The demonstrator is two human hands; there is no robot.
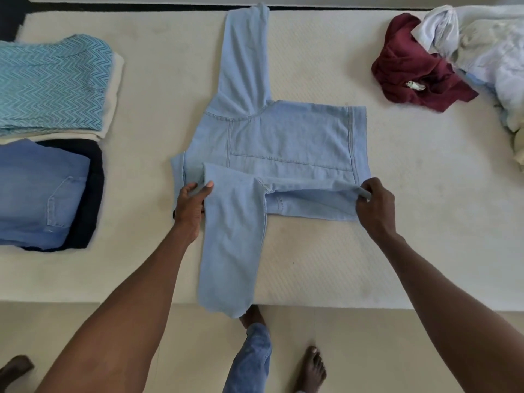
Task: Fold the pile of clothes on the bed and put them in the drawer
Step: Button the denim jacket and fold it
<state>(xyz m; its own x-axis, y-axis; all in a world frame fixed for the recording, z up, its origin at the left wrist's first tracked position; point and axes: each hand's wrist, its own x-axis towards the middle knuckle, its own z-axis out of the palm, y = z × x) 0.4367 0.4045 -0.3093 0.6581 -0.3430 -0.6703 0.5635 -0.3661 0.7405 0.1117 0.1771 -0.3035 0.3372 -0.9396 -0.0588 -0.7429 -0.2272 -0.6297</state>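
A light blue denim jacket (286, 143) lies flat on the cream bed (411, 222), one sleeve stretched toward the far edge, the other hanging over the near edge. Its near side is folded partway over the back. My left hand (190, 209) grips that fold at the shoulder end, thumb on top. My right hand (374, 207) pinches the same fold at the hem corner. An unfolded pile (482, 61) of pale clothes with a maroon garment (411, 69) sits at the far right.
Two folded stacks lie at the left: a turquoise zigzag piece (51, 83) on a cream one, and blue denim (37, 194) on a dark garment. My bare feet stand on the beige floor (368, 350) below the bed's near edge.
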